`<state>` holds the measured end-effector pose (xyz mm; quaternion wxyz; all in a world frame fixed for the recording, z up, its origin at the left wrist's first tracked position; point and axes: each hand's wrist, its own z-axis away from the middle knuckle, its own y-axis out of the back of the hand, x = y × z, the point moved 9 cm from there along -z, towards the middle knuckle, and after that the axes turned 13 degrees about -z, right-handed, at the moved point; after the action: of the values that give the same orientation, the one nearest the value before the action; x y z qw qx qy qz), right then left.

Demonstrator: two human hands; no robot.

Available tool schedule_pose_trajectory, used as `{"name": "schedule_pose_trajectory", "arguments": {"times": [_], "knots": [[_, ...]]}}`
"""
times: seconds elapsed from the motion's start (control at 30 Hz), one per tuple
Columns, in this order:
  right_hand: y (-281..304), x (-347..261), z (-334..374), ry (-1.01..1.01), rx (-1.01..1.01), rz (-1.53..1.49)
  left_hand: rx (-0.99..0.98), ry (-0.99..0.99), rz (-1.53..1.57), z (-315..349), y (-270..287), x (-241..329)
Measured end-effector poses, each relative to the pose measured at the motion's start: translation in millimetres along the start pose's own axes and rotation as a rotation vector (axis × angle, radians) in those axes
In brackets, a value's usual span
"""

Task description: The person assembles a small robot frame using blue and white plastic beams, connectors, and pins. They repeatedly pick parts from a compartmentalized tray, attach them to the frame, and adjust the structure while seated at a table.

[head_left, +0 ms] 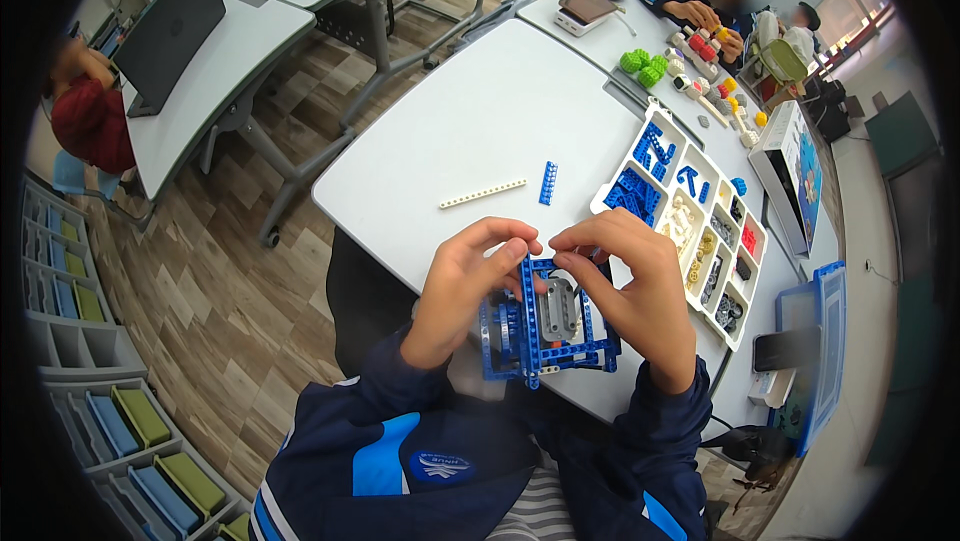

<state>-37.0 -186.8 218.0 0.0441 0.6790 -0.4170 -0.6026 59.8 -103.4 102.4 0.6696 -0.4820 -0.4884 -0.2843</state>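
Note:
A frame built from blue toy beams [531, 326] is at the near edge of the white table, with a grey block-like part [561, 313] inside it. My left hand [468, 286] is closed at its far end, thumb and forefinger pinching the long upright beam. Across from it, my right hand [635, 286] has thumb and forefinger pinched at the frame's far right corner. Any small piece between those fingertips is hidden. Beyond my hands lie a white beam with holes [483, 193] and a short blue beam [548, 183].
A white sorting tray [603, 203] of blue, white, grey and red pieces stands to the right. Behind it are an upright box [792, 176] and a blue-rimmed bin [828, 361]. Across the table, another person's hands [700, 16] handle bricks near green pieces [643, 67].

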Motion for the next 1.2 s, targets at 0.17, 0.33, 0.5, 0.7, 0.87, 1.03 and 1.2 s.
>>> {"name": "schedule_pose_trajectory", "arguments": {"times": [0.17,0.33,0.5,0.7,0.87,1.03,1.2], "knots": [[-2,-1,-1,0.054,0.020,0.016,-0.144,0.067,0.182,-4,-5,-12],[-3,1,-2,0.056,0.024,0.014,-0.270,0.061,0.248,-7,-9,-16],[-4,0,-3,0.060,0.026,0.015,-0.314,0.050,0.292,-7,-10,-17],[-6,-1,-4,0.069,0.032,0.005,-0.321,0.047,0.339,-8,-11,-17],[-10,-3,-5,0.095,0.035,-0.029,-0.333,0.049,0.369,-9,-12,-19],[-13,-5,-6,0.119,0.044,-0.034,-0.337,0.053,0.394,-10,-12,-20],[-16,-8,-6,0.144,0.056,-0.058,-0.324,0.052,0.394,-9,-11,-20]]}}
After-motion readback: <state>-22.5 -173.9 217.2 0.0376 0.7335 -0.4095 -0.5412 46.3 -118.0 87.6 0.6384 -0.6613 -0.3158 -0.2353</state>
